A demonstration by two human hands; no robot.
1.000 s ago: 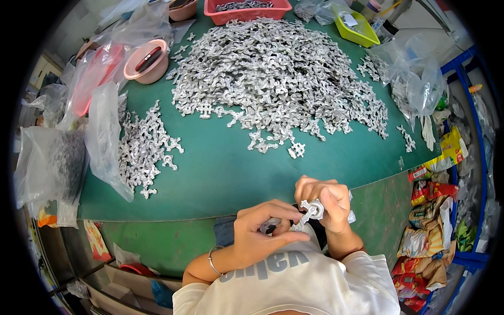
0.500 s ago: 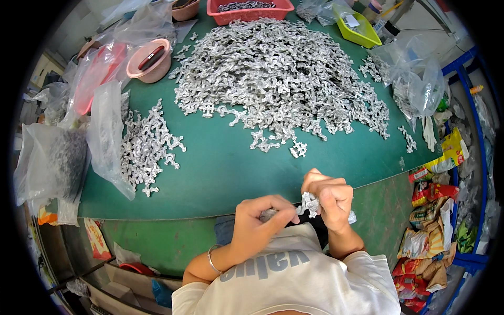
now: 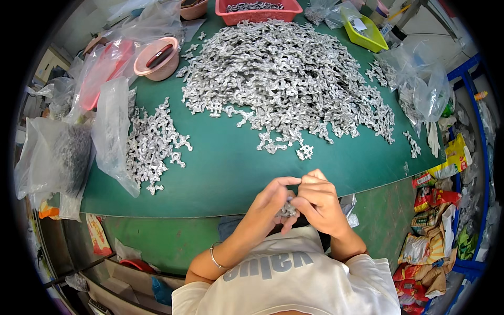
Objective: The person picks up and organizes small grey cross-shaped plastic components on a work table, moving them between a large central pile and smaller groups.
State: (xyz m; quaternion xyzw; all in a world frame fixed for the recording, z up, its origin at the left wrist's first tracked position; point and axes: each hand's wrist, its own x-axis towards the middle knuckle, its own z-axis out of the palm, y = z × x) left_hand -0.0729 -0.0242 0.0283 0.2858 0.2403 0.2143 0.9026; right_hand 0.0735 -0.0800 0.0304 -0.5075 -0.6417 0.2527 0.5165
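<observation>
My left hand (image 3: 274, 200) and my right hand (image 3: 317, 202) meet just below the near edge of the green table (image 3: 226, 181). Together they pinch a small silver metal part (image 3: 287, 210), mostly hidden between the fingers. A thin bracelet (image 3: 213, 258) circles my left wrist. Above the hands a big heap of silver metal parts (image 3: 283, 79) covers the middle of the table. A smaller pile of metal parts (image 3: 155, 144) lies to the left.
Clear plastic bags (image 3: 110, 131) lie at the left, one holding dark pieces (image 3: 68, 155). A pink bowl (image 3: 156, 58), a red basket (image 3: 257, 10) and a yellow tray (image 3: 365, 31) stand at the back. Snack packets (image 3: 436, 210) pile up at the right.
Both hands have shifted slightly and closed tighter around the metal part, which now shows less between the fingers.
</observation>
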